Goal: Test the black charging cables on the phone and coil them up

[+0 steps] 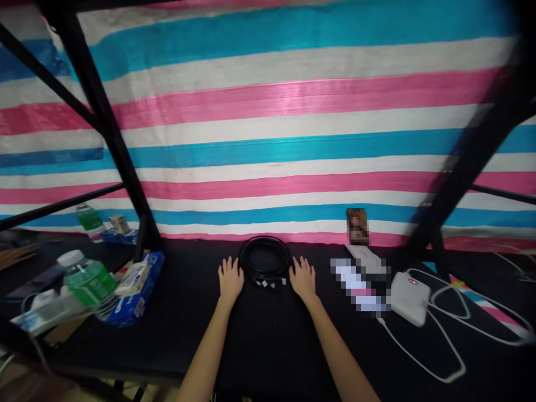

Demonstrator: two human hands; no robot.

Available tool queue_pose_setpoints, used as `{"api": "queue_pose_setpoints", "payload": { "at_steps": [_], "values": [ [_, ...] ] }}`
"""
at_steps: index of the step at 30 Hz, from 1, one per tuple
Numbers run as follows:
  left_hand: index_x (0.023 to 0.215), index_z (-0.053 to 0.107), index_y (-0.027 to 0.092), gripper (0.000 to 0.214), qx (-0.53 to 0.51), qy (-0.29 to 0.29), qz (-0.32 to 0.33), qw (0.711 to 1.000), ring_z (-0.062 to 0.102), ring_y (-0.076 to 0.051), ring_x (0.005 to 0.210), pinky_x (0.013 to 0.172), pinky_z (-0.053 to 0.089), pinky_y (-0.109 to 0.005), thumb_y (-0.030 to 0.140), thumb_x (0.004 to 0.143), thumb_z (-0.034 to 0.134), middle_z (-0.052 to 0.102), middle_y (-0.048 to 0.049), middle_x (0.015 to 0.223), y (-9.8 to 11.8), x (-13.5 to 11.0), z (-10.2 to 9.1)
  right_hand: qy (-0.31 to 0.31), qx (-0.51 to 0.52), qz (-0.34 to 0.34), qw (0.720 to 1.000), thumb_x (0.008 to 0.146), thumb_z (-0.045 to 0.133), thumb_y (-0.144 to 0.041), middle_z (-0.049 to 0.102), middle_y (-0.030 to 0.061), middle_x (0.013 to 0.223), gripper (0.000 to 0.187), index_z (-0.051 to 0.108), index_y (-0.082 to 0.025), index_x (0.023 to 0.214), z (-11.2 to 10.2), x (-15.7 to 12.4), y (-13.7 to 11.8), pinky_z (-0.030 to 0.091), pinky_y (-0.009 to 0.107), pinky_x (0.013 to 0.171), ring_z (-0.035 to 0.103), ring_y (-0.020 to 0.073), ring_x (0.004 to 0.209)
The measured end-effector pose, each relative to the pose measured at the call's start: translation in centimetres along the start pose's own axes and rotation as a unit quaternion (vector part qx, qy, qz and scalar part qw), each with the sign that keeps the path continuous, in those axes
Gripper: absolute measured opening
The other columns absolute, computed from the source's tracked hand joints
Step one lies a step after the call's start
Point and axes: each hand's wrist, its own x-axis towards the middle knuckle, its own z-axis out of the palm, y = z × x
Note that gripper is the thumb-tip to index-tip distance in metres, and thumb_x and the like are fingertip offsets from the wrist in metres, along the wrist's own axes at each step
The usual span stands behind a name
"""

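Black coiled cable [264, 258], rear centre of black tabletop [268, 340], just before the striped tarpaulin [268, 111]. Left hand [230, 277] and right hand [302, 277] lie flat, fingers spread, flanking the coil's sides. Bare surface runs to the near edge; white rectangular charger [409, 297] sits well right.

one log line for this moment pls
left hand: open, flat on table, left of coil | right hand: open, flat, right of coil | nearby: white charger, green bottle
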Motion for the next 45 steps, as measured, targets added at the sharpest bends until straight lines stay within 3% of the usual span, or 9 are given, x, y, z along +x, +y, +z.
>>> {"api": "queue_pose_setpoints", "payload": {
  "at_steps": [27,45],
  "values": [
    [0.124,0.047,0.015,0.045,-0.003,-0.006,-0.006,1.0,0.029,-0.027,0.128,0.104,0.023,-0.043,0.027,0.084,0.032,0.041,-0.0121,0.135,-0.19,0.09,-0.15,-0.008,-0.05,-0.011,0.999,0.088,0.03,-0.03,0.033,0.0127,0.14,0.047,0.039,-0.017,0.133,0.42,0.14,0.08,0.016,0.041,0.103,0.025,0.0256,0.13],
    [0.124,0.048,0.014,0.044,0.031,-0.006,0.009,0.999,0.031,-0.029,0.127,0.102,0.024,-0.044,0.026,0.085,0.033,0.042,-0.0131,0.134,-0.26,0.05,0.13,-0.002,0.005,-0.002,1.0,0.088,0.033,-0.028,0.032,0.0137,0.14,0.046,0.04,-0.016,0.132,-0.28,-0.26,-0.2,0.012,0.041,0.104,0.023,0.0257,0.131]
  ]
}}
